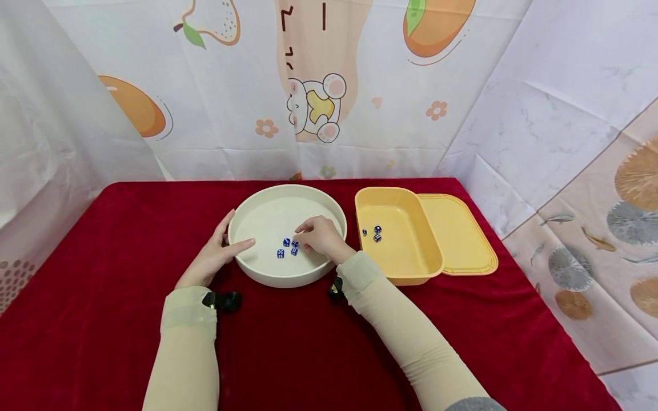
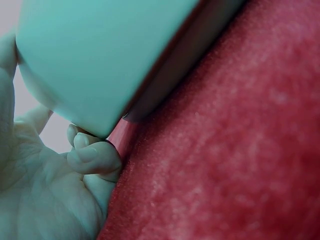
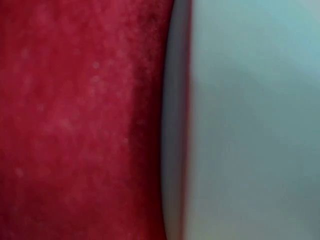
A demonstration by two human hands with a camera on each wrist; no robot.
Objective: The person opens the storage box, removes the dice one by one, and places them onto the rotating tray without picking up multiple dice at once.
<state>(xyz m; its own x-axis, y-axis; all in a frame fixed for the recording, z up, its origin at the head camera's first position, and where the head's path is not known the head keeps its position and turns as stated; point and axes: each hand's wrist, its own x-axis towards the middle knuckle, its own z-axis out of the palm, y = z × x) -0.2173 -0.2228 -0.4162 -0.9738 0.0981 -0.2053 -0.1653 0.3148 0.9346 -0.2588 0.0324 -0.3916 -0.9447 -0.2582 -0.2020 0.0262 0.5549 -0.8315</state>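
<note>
A round white tray (image 1: 262, 222) stands on the red cloth with several blue dice (image 1: 280, 253) lying together inside. My left hand (image 1: 209, 258) holds the tray's left side, thumb over the rim and fingers along the outside. In the left wrist view, curled fingers (image 2: 90, 157) meet the lower edge of the tray wall (image 2: 100, 65). Reaching over the tray's right rim, my right hand (image 1: 323, 237) has its bent fingertips right at the dice cluster; I cannot tell whether it pinches a die. The right wrist view shows only the tray wall (image 3: 250, 125) and cloth.
Right of the tray is a yellow rectangular box (image 1: 406, 257) holding a few blue dice (image 1: 377, 229) near its left side. Its yellow lid (image 1: 462, 240) lies flat beside it, farther right. A printed curtain (image 1: 226, 114) hangs behind the red-covered table (image 1: 139, 245).
</note>
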